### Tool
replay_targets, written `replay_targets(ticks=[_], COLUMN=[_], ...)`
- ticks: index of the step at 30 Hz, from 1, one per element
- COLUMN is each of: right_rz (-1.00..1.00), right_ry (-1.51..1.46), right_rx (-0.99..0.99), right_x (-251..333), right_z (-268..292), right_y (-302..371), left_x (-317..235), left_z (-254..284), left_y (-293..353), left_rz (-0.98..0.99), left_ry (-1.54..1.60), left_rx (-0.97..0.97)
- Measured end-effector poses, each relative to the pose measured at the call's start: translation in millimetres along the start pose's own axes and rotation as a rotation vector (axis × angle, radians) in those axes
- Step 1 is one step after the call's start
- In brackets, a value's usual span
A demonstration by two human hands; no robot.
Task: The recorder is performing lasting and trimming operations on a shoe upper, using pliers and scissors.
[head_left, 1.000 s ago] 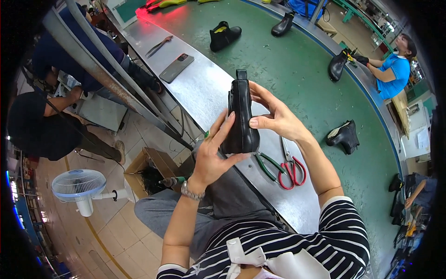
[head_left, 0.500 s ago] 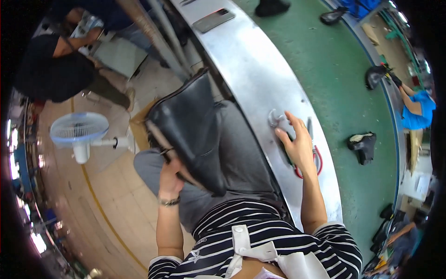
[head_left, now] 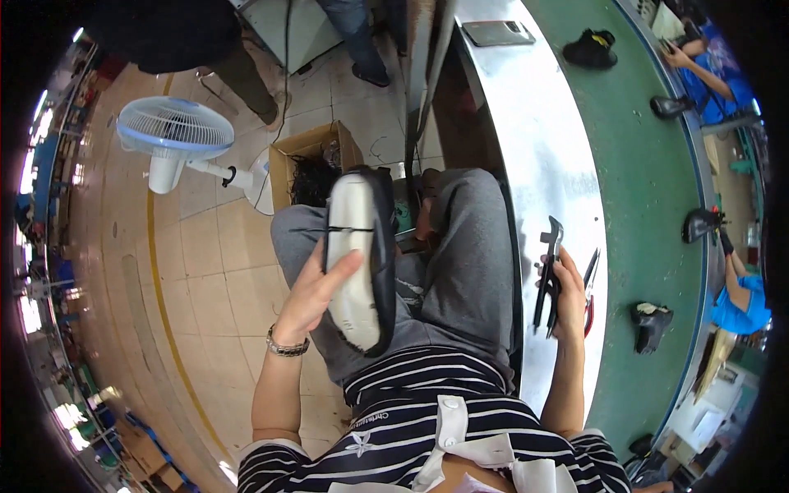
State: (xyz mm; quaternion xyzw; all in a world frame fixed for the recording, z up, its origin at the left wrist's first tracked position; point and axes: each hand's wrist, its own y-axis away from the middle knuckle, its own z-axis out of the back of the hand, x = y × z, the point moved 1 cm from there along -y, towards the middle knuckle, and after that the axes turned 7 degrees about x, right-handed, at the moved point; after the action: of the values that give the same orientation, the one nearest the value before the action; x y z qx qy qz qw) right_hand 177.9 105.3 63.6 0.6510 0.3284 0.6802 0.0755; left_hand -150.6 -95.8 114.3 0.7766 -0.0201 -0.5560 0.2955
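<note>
My left hand [head_left: 311,297] is wrapped around the side of a black leather shoe upper [head_left: 349,214] above my lap. The shoe's pale underside faces up, with dark lines across it, and my thumb presses on that surface. Over the metal bench at my right, my right hand [head_left: 569,300] grips black lasting pincers [head_left: 551,251] by the handles, head pointing away from me. Just right of that hand, red-handled scissors [head_left: 589,308] lie near the bench's edge, partly hidden by my fingers.
The metal bench [head_left: 534,107] runs along my right, with a phone [head_left: 498,34] at its far end. A cardboard box [head_left: 341,144] holding dark scraps stands beyond my knees, beside a fan [head_left: 177,131]. Black shoes [head_left: 652,326] sit on the green surface; other people work nearby.
The shoe has turned from its black leather side to its pale underside. My right hand has closed on the pincers at the bench. The view has swung round.
</note>
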Motion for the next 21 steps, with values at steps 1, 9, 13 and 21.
replay_targets(ticks=[1,9,13,21], right_rz=[-0.034,-0.197,-0.275,-0.419], right_ry=[-0.154,0.05,0.184,0.383], right_rx=[0.055,0.602,0.824,0.903], right_x=[13.1,80.3,112.8,136.9], right_z=[-14.3,-114.1,-165.7,-204.0], right_y=[8.8,30.4,25.8,-13.0], left_x=[-3.2,6.5,1.4,-6.0], left_z=[-3.9,-12.3,-10.9,-15.3], left_y=[-5.0,-29.7,-52.7,-94.1], left_rz=[-0.024,-0.102,-0.332,-0.355], left_ry=[-0.018,-0.312,-0.288,-0.067], left_rx=[0.008,0.092,0.011,-0.165])
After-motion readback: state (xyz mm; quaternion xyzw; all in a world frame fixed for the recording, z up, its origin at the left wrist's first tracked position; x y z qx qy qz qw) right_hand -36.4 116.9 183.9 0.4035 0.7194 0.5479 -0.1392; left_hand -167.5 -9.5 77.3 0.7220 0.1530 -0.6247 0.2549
